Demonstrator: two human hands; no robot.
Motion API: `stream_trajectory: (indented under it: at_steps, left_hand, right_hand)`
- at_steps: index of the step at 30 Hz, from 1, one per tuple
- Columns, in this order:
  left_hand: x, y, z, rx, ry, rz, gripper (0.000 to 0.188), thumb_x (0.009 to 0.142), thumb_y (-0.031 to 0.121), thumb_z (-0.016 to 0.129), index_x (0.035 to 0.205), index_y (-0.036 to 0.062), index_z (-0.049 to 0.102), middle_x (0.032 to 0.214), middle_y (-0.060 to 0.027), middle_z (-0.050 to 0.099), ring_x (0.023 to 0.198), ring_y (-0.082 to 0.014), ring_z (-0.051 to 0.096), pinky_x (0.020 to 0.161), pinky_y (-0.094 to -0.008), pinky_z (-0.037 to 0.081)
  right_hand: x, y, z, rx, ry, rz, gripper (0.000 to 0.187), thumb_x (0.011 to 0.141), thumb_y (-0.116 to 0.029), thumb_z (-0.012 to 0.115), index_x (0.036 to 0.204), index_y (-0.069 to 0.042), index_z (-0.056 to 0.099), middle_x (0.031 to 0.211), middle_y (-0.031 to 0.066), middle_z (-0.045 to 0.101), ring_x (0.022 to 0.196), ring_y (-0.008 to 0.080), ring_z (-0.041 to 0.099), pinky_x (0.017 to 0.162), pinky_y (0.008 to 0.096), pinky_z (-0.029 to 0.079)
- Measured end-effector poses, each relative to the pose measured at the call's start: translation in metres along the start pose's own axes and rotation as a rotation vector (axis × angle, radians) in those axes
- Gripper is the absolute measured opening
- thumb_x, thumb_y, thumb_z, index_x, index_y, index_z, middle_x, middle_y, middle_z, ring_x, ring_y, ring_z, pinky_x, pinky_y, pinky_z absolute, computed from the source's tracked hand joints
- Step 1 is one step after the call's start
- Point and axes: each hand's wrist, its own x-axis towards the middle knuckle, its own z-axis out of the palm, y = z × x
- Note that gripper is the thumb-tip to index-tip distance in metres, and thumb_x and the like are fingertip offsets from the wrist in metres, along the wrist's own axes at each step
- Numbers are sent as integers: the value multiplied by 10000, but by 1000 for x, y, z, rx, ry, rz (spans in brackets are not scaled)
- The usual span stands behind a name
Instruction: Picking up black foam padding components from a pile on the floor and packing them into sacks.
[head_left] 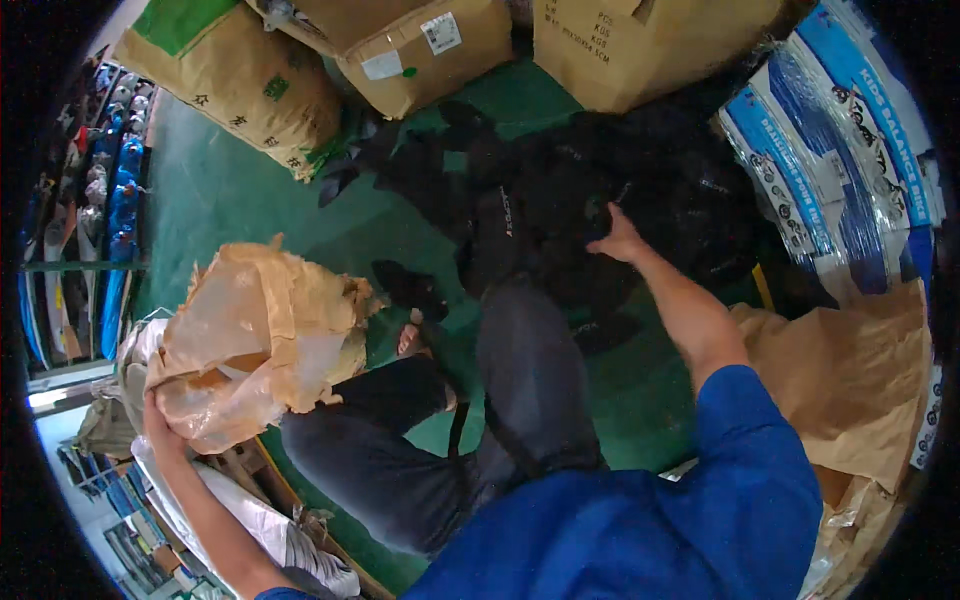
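My left hand grips the edge of a torn brown paper sack with a clear plastic lining, and the sack's mouth gapes toward me. Over a heap of black fabric pieces on the floor, my right hand is stretched out, thumb and fingers apart. Its fingertips are at the heap; whether they touch a piece I cannot tell. Some of the black pieces carry small white print. A smaller black piece lies apart, between the sack and my legs.
Along the far side stand a full woven sack and two cardboard cartons. Blue-and-white boxes are stacked at the right, above a large brown paper bag. Racks of rolls line the left. The floor is green.
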Motion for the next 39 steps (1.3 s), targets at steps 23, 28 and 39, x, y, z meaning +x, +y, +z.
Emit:
stream_trajectory:
  at_steps: [23, 28, 39]
  left_hand:
    - [-16, -30, 26, 453, 40, 199, 517, 960, 397, 394, 1341, 47, 409, 1351, -93, 442, 1246, -212, 422, 1043, -339, 337]
    - [-11, -37, 37, 267, 237, 149, 530, 948, 423, 425, 1328, 54, 438, 1370, -91, 431, 1256, -222, 411, 1048, -338, 326]
    - [-11, -36, 21, 552, 93, 237, 464, 966, 374, 402, 1290, 50, 474, 1281, -78, 500, 1196, -205, 458, 1011, -337, 350]
  right_hand:
    - [237, -114, 20, -1239, -306, -368, 1402, 385, -184, 914, 1476, -145, 34, 1490, 198, 194, 1371, 351, 227, 1086, 462, 275]
    - [237, -121, 17, -1176, -429, -283, 1359, 389, -188, 910, 1475, -175, 93, 1481, 184, 224, 1348, 326, 283, 1067, 450, 304]
    - [235, -100, 19, -1267, -403, -166, 1070, 391, -222, 884, 1314, -24, 381, 1291, 160, 489, 1204, 346, 456, 951, 456, 403]
